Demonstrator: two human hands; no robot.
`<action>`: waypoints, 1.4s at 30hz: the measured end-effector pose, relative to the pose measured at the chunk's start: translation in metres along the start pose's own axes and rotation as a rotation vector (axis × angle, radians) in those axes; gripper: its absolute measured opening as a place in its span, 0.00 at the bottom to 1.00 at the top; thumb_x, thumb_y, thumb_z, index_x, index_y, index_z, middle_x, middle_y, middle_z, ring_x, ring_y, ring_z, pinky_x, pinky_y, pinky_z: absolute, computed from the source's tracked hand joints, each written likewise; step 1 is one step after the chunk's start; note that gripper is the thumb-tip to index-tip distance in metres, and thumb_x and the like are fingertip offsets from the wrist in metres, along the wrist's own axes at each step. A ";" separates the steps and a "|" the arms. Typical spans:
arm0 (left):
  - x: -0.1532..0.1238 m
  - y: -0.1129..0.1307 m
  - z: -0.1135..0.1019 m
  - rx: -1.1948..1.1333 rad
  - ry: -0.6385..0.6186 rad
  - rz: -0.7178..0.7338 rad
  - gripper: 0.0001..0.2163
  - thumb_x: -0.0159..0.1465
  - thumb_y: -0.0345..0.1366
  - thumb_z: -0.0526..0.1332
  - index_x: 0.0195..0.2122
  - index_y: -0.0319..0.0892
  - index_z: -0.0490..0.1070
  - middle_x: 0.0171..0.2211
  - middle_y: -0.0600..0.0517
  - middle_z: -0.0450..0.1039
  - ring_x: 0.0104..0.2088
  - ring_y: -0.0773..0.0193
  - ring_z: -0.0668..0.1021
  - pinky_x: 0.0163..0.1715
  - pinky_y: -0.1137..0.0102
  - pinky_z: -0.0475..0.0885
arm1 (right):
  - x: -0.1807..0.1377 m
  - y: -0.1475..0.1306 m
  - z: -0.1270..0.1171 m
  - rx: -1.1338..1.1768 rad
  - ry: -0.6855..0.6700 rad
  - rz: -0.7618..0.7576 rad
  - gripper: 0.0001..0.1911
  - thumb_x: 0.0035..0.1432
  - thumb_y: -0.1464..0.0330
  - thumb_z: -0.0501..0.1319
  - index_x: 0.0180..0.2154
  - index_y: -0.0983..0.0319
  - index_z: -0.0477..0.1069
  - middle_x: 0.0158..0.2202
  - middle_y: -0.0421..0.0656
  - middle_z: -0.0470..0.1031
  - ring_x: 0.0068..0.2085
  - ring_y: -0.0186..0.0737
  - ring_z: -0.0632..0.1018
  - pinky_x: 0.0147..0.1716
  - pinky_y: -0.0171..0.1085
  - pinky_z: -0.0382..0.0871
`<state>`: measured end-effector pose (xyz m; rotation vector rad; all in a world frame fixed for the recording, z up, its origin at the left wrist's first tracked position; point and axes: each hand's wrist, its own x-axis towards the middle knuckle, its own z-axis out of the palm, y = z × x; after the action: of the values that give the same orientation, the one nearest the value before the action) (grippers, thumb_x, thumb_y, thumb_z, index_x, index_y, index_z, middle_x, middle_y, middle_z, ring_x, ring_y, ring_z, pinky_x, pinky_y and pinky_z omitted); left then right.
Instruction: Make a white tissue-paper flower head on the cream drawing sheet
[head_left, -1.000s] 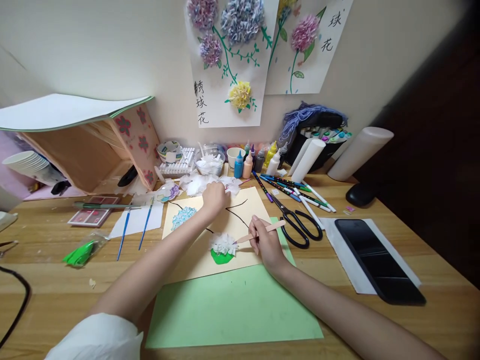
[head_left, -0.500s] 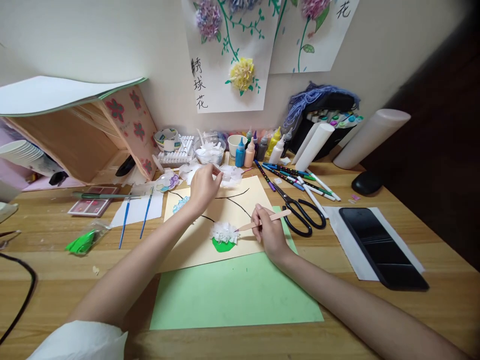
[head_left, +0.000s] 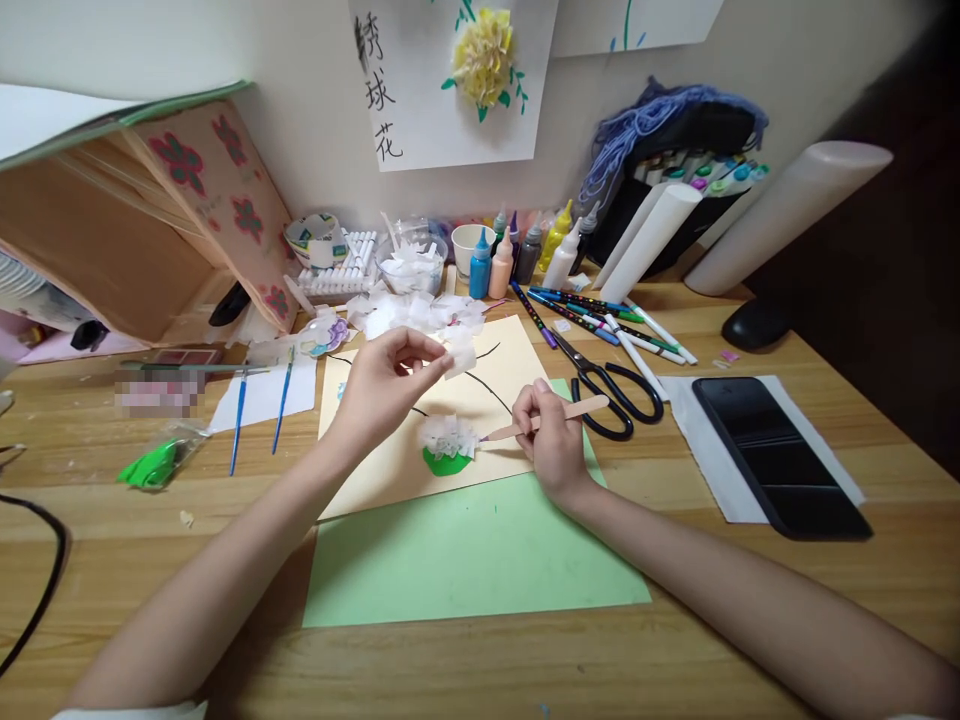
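Note:
Between thumb and fingertips, my left hand (head_left: 394,375) pinches a small piece of white tissue paper (head_left: 460,358) above the cream sheet (head_left: 390,490). My right hand (head_left: 555,435) is closed round a flat wooden craft stick (head_left: 586,407), its pointed tip close to the right edge of a ruffled white paper cluster (head_left: 448,437). That cluster covers the upper part of a green patch (head_left: 447,462) on the cream sheet. Black branch lines run over the sheet, and a bit of blue shows by my left wrist. Beneath lies a light green sheet (head_left: 480,560).
Loose tissue pieces (head_left: 412,312) are heaped behind the cream sheet. Paint bottles (head_left: 501,268) and a paper cup (head_left: 465,246) stand farther back. Black-handled scissors (head_left: 611,385), pens (head_left: 600,315) and a phone (head_left: 780,455) lie to the right, two blue brushes (head_left: 238,420) to the left.
My left hand has come back from the tissue heap toward me, now with a white piece in its fingers. My right hand still holds the stick near the cluster. The view has tilted down.

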<state>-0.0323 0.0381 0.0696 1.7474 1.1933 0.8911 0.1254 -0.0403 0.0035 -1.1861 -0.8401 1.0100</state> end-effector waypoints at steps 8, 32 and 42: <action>-0.067 0.000 0.008 -0.063 -0.291 -0.224 0.09 0.50 0.37 0.68 0.28 0.40 0.70 0.25 0.53 0.73 0.20 0.72 0.67 0.19 0.76 0.60 | -0.003 0.003 0.001 -0.128 -0.087 -0.015 0.29 0.62 0.51 0.46 0.15 0.61 0.55 0.12 0.34 0.52 0.14 0.27 0.56 0.13 0.31 0.49; -0.081 -0.018 0.041 0.458 0.016 -0.005 0.02 0.56 0.32 0.61 0.30 0.42 0.68 0.22 0.58 0.69 0.20 0.72 0.67 0.22 0.76 0.62 | -0.015 -0.002 -0.004 -0.310 -0.176 -0.333 0.27 0.66 0.59 0.42 0.16 0.60 0.56 0.15 0.38 0.59 0.18 0.31 0.62 0.23 0.35 0.58; -0.079 -0.022 0.043 0.489 0.033 0.048 0.02 0.56 0.30 0.60 0.31 0.41 0.67 0.24 0.57 0.70 0.21 0.72 0.68 0.23 0.76 0.62 | -0.013 -0.003 -0.003 -0.394 -0.230 -0.327 0.22 0.66 0.64 0.44 0.19 0.60 0.58 0.18 0.37 0.64 0.21 0.30 0.67 0.24 0.32 0.60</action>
<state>-0.0264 -0.0421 0.0237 2.1589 1.4858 0.6925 0.1243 -0.0535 0.0060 -1.2188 -1.4148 0.7364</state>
